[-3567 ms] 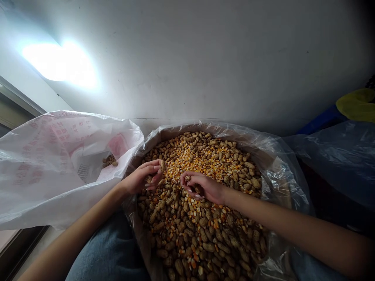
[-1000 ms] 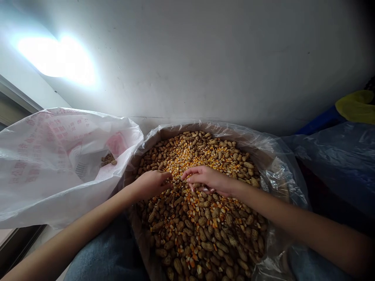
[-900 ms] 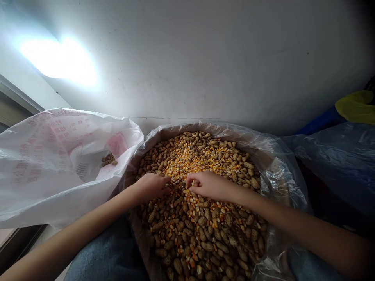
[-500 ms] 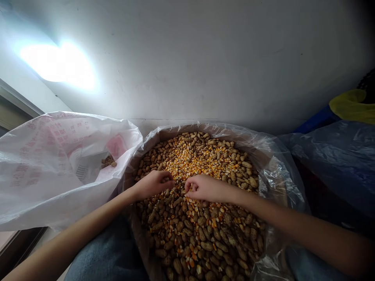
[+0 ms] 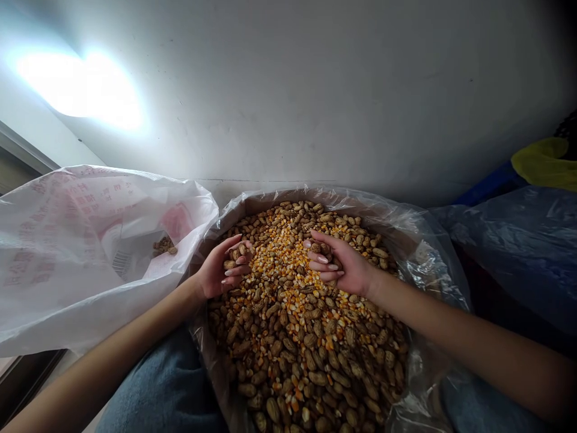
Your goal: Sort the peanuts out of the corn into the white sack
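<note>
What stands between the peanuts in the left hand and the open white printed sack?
The left hand, cupping in-shell peanuts, is right of the sack. The sack's raised, folded lip and the clear plastic liner's edge lie between those peanuts and the sack's mouth. Nothing else visible does.

Free gap between left hand (image 5: 223,267) and right hand (image 5: 342,264), open air above the peanut and corn pile (image 5: 288,343). Box rim (image 5: 279,198) and wall (image 5: 315,90) blocked the far side; white sack (image 5: 81,252) crowded left, blue plastic (image 5: 518,252) right.
</note>
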Demonstrator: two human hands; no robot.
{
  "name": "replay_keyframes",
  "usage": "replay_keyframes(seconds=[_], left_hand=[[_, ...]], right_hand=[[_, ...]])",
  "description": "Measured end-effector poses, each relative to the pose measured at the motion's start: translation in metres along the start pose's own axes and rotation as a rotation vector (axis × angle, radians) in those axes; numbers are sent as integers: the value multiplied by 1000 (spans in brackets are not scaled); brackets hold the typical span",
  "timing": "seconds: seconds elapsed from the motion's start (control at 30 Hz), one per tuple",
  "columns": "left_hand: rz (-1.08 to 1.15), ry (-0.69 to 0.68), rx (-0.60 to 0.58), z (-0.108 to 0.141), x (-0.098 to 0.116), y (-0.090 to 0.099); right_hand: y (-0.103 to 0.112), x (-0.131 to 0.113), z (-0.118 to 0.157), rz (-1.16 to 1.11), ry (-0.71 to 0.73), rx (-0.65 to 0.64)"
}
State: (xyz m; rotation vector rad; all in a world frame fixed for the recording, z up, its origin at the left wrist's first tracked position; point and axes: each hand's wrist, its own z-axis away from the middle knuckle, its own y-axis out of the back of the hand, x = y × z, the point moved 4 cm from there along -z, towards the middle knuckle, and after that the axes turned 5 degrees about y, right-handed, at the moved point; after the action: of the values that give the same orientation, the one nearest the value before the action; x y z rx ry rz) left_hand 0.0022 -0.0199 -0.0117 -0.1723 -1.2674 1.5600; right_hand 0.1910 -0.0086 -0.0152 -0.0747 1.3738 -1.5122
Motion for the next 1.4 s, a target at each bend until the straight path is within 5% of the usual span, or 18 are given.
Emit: replay_keyframes(seconds=[0.27,0.43,0.53,0.67,0.8,1.07,1.4], left_hand=[[-32,-15,27,0,0,1],[-478,-4,127,-1,-5,4],[-1056,-27,253,-1,-8,2],[-1903,-184,395,-1,-9,-6],[-2357,-87,408,-5,-22,0],[-2652,4,379,-17,-57,-3],[-2664,59,317,-15,-53,-10]], right_hand=[[-6,6,2,10,-13,-199],[-2,9,0,182,-6,-170],[2,9,1,574,3,-59],[0,-1,7,1399,115,13],[-7,-1,12,2066,138,-45],[-17,26,6,2545,21,-129],[-10,7,10,2412,76,-42]])
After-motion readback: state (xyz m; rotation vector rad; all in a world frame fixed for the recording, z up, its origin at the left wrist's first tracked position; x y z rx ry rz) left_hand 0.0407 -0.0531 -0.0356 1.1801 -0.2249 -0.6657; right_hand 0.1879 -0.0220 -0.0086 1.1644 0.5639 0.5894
